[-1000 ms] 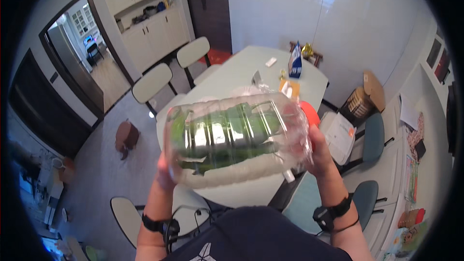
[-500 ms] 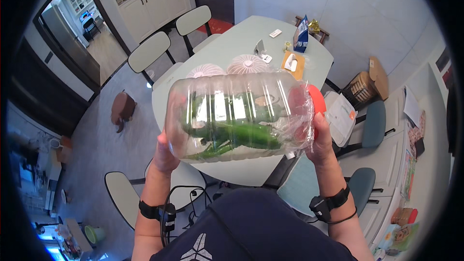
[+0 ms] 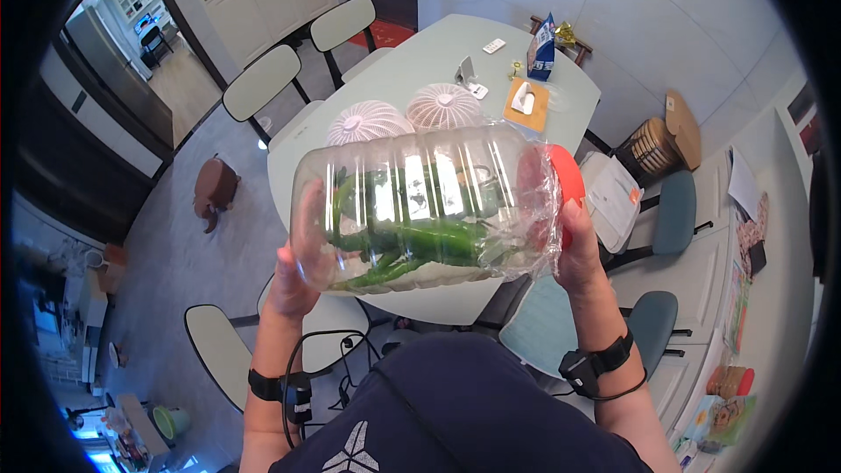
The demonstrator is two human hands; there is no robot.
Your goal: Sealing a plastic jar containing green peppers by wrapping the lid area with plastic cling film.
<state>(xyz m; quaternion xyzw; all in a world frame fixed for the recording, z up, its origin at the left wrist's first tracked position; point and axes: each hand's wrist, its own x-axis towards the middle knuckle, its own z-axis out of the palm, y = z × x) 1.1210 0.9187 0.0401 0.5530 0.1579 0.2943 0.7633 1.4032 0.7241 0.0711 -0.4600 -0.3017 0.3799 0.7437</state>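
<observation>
Between my two hands I hold a large clear plastic jar [image 3: 385, 153] on its side, above the near part of the table. Long green peppers [image 3: 429, 236] lie inside it. Its red lid [image 3: 568, 177] points right, and crinkled clear plastic wrap [image 3: 526, 232] shows around the neck. My left hand [image 3: 294, 287] supports the jar's base end, some fingers showing through the plastic behind it. My right hand [image 3: 578, 250] grips the lid end, thumb on the red rim.
The pale table [image 3: 350, 105] bears two pink mesh domes [image 3: 445, 105], a tissue box [image 3: 524, 103], a blue bag [image 3: 543, 48], a phone stand [image 3: 467, 72] and a white remote [image 3: 495, 45]. Chairs [image 3: 263, 83] stand around it. A brown animal-shaped stool [image 3: 215, 186] is on the floor at left.
The jar has tilted slightly and shifted a little left and down in view, both hands still on it. The peppers inside lie somewhat differently. The whole view has shifted slightly.
</observation>
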